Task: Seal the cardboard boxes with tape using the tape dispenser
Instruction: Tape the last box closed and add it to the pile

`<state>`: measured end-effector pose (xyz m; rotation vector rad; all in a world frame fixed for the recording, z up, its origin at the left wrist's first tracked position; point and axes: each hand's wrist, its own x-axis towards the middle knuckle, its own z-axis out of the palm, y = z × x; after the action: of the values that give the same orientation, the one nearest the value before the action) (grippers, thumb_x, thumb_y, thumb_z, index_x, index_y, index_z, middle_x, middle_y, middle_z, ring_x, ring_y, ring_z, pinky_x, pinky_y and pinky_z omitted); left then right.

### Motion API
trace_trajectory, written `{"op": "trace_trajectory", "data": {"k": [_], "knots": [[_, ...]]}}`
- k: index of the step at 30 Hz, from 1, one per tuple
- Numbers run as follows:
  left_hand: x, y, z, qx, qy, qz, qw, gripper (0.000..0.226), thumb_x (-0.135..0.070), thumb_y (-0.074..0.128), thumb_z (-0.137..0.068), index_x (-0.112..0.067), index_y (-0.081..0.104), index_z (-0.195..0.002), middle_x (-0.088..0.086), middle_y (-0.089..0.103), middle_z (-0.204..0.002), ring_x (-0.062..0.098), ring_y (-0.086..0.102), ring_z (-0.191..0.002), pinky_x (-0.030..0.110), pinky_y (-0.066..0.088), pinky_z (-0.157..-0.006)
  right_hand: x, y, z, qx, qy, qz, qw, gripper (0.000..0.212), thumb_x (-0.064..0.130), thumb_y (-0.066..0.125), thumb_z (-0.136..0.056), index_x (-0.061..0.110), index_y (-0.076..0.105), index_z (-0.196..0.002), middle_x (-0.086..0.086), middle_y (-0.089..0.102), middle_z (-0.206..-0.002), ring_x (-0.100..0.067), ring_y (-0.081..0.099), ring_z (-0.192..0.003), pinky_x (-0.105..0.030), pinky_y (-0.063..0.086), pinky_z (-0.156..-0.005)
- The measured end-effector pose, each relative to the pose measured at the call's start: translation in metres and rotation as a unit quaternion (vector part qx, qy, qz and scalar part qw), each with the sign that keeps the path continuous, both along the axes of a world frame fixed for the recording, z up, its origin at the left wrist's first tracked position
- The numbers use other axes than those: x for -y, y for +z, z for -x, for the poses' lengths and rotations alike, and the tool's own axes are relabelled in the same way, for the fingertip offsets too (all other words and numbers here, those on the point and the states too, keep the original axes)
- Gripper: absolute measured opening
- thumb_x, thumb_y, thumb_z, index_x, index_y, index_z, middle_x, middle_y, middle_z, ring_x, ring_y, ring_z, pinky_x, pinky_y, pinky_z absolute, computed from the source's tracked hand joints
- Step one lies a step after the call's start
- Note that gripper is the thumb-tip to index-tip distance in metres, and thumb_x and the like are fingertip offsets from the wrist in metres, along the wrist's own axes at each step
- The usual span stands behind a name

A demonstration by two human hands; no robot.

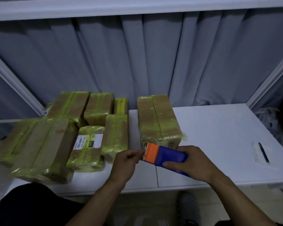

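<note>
Head view: we see right hand (195, 162) grasping tape dispenser (167, 154) just before lone taped box (158, 119). Left hand (124, 165) curled at dispenser's orange end; grip we cannot tell. Box cluster (64, 132) left of lone taped box, all closed, contents hidden.

The right hand (193, 162) grips the blue-and-orange tape dispenser (165, 156) near a taped cardboard box (158, 121); the left hand (125, 163) pinches at its orange end.
</note>
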<state>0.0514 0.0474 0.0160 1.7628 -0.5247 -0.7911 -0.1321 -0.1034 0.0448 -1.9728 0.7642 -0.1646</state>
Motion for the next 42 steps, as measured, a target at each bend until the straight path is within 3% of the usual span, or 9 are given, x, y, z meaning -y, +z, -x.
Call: {"op": "trace_trajectory", "data": {"k": [6,14,20,26,31,38,42], "knots": [[-0.001,-0.011,-0.001,0.015,0.028,-0.004,1.000,0.012,-0.026,0.066,-0.093,-0.026,0.077,-0.090,-0.013,0.072,-0.078,-0.002,0.062,-0.074,0.025,0.044,-0.069,0.007,0.009,0.001,-0.036,0.014,0.041,0.998,0.038,0.068,0.082,-0.065,0.040,0.066,-0.084,0.031,0.068,-0.079,0.003,0.068,-0.074,-0.011,0.048,-0.059],[0.003,-0.021,-0.008,-0.009,0.089,0.010,0.996,0.010,-0.026,0.067,-0.092,-0.029,0.075,-0.087,-0.012,0.072,-0.079,0.011,0.065,-0.086,0.027,0.048,-0.072,0.017,0.012,-0.003,-0.050,0.003,0.046,0.998,0.056,0.076,0.078,-0.063,0.034,0.071,-0.099,0.023,0.072,-0.085,0.001,0.070,-0.079,-0.017,0.056,-0.066],[0.011,-0.023,-0.016,-0.022,0.105,0.026,0.994,0.009,-0.025,0.068,-0.092,-0.030,0.075,-0.087,-0.013,0.072,-0.079,0.009,0.065,-0.087,0.027,0.048,-0.073,0.022,0.017,-0.014,-0.071,0.007,0.073,0.995,0.058,0.078,0.075,-0.064,0.032,0.072,-0.099,0.017,0.074,-0.086,0.001,0.070,-0.079,-0.026,0.062,-0.072],[0.027,-0.026,-0.029,-0.039,0.130,0.033,0.990,0.009,-0.025,0.069,-0.091,-0.031,0.074,-0.087,-0.009,0.073,-0.084,0.011,0.064,-0.089,0.026,0.047,-0.072,0.025,0.026,-0.040,-0.118,-0.002,0.131,0.984,0.074,0.086,0.070,-0.061,0.036,0.062,-0.115,0.017,0.072,-0.101,-0.004,0.069,-0.084,-0.025,0.062,-0.075],[0.024,-0.036,-0.054,-0.029,0.164,0.029,0.986,0.009,-0.023,0.070,-0.091,-0.029,0.076,-0.089,-0.012,0.074,-0.083,0.008,0.067,-0.084,0.029,0.054,-0.076,0.033,0.037,-0.046,-0.175,-0.012,0.163,0.971,0.071,0.084,0.075,-0.061,0.033,0.067,-0.110,0.017,0.070,-0.092,-0.003,0.068,-0.079,-0.025,0.061,-0.070],[0.044,-0.056,-0.047,-0.065,0.183,0.047,0.980,0.010,-0.017,0.063,-0.096,-0.013,0.073,-0.096,0.006,0.070,-0.081,0.002,0.060,-0.056,0.016,0.048,-0.048,0.034,0.039,-0.058,-0.236,-0.031,0.192,0.952,0.080,0.083,0.075,-0.062,0.030,0.065,-0.122,0.012,0.073,-0.104,-0.008,0.068,-0.085,-0.027,0.061,-0.074],[0.058,-0.078,-0.037,-0.084,0.211,0.041,0.973,0.012,-0.024,0.057,-0.100,-0.023,0.067,-0.094,0.008,0.068,-0.092,0.018,0.063,-0.071,0.029,0.052,-0.056,0.026,0.041,-0.071,-0.283,-0.022,0.238,0.929,0.081,0.081,0.074,-0.066,0.027,0.062,-0.125,0.008,0.072,-0.109,-0.012,0.068,-0.087,-0.029,0.061,-0.075]]}}
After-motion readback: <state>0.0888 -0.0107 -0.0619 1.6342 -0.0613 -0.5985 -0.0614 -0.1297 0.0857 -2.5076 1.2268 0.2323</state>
